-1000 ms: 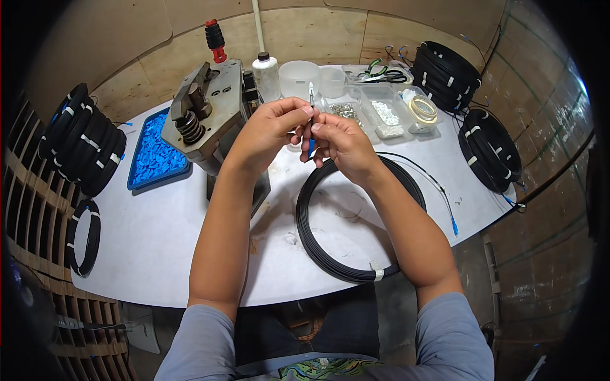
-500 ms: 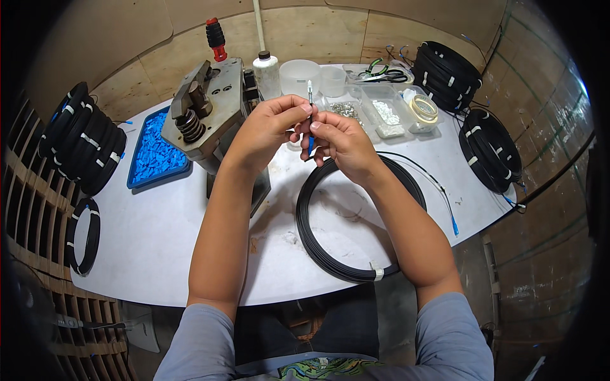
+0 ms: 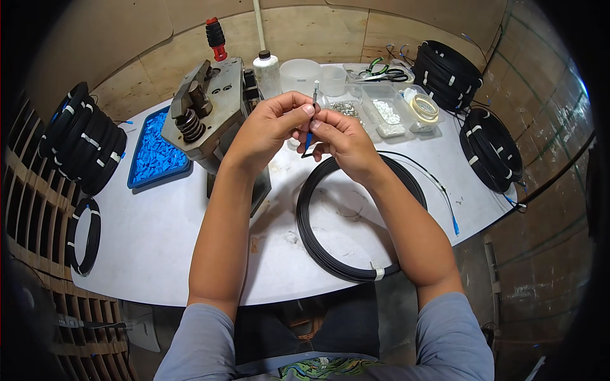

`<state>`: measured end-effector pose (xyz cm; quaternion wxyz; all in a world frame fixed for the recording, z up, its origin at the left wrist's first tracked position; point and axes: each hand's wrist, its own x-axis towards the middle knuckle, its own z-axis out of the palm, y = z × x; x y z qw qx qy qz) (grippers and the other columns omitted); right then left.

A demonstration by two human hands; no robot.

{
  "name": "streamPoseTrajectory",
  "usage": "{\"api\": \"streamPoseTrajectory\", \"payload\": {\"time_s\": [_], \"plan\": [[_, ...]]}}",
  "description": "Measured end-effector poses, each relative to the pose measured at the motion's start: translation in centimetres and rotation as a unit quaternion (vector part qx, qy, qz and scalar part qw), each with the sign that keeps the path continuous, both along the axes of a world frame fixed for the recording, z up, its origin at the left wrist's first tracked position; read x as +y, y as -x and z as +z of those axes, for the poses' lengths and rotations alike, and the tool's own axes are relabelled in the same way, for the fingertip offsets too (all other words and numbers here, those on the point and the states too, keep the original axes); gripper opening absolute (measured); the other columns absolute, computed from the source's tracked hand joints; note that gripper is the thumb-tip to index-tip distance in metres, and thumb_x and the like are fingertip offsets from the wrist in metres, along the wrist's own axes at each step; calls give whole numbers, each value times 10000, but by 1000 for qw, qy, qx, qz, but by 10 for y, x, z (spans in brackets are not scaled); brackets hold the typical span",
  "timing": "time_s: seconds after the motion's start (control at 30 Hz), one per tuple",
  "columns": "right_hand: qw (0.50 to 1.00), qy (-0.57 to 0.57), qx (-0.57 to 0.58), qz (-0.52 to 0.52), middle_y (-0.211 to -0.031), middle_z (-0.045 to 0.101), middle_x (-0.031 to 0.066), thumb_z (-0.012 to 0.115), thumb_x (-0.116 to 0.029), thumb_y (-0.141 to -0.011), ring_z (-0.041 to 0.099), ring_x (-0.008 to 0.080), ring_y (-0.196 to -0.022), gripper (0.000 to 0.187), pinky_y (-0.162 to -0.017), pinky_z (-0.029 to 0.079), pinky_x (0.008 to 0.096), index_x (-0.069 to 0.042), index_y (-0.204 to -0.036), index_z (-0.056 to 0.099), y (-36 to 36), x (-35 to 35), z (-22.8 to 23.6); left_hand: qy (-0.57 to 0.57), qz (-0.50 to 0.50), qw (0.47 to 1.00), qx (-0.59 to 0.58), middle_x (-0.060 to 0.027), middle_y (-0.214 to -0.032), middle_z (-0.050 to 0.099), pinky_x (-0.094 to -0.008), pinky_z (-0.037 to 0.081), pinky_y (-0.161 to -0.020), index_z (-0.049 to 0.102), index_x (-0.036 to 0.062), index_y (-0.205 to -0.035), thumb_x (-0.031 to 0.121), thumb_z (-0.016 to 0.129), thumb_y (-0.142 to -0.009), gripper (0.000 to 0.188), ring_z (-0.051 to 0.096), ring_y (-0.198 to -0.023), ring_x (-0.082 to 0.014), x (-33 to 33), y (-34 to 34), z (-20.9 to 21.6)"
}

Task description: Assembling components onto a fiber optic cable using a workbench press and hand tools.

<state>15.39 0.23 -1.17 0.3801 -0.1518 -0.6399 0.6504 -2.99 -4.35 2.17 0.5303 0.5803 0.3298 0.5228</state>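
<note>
Above the table, both my hands hold one thin cable connector (image 3: 316, 93) with a white and metallic tip pointing up and away from me. My left hand (image 3: 276, 126) pinches it between thumb and forefinger just below that tip. My right hand (image 3: 345, 138) is closed around its lower part, where a blue sleeve (image 3: 309, 140) and a bit of black cable show among the fingers. Fingers hide the middle of the connector. Below my right hand and forearm lies a coil of black cable (image 3: 306, 232), and its other end, with a blue connector (image 3: 455, 227), rests to the right.
A metal press (image 3: 219, 95) stands left of my hands, beside a blue tray (image 3: 186, 170) of small blue parts. Behind are a white bottle (image 3: 267, 75) and clear boxes (image 3: 395, 131) with small parts, tape and scissors. Black cable coils (image 3: 82, 140) stand at left, others (image 3: 489, 149) at right.
The connector's tip has tipped slightly to the right. More of the blue sleeve and the black cable below it shows under my fingers. Both hands keep nearly the same place.
</note>
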Motion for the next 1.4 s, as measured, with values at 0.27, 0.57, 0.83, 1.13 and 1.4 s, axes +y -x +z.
{"api": "streamPoseTrajectory", "payload": {"time_s": [0.27, 0.57, 0.83, 1.13, 1.4], "plan": [[1000, 2, 11, 27, -978, 695, 31, 512, -174, -1056, 687, 142, -861, 210, -688, 542, 272, -51, -1095, 677, 0, 0, 0, -17, 11, 1000, -1, -6, -808, 617, -284, 518, -596, 679, 23, -1002, 208, 668, -1009, 186, 583, -705, -97, 1, -1, -1], [999, 23, -3, 49, -964, 691, 35, 492, -199, -1076, 680, 139, -845, 238, -695, 541, 276, -47, -1038, 671, -1, 3, -1, 16, 22, 1000, 13, -16, -749, 608, -297, 509, -517, 684, 11, -978, 229, 655, -1007, 221, 575, -602, -122, 9, 0, -8], [1000, 1, -15, 15, -951, 706, 32, 535, -225, -1074, 698, 142, -823, 229, -661, 537, 270, -48, -1051, 678, 0, 0, -2, 42, 28, 999, 3, -21, -766, 626, -287, 511, -539, 683, 15, -996, 220, 625, -1022, 215, 579, -610, -108, 8, 0, -5], [1000, 2, -13, 25, -941, 708, 50, 518, -191, -1055, 697, 153, -825, 219, -679, 536, 284, -41, -1035, 676, -1, 0, 1, 21, 17, 1000, 5, -12, -774, 615, -292, 519, -558, 669, 35, -966, 199, 640, -1012, 172, 577, -631, -106, 8, 2, -7], [995, 19, 48, 84, -927, 669, 82, 448, -135, -1024, 671, 185, -849, 225, -766, 531, 315, -16, -1004, 638, -4, 5, -5, -23, -3, 1000, 14, -27, -782, 620, -305, 532, -541, 668, 15, -970, 147, 655, -998, 136, 594, -637, -121, 4, -3, -6]]}}
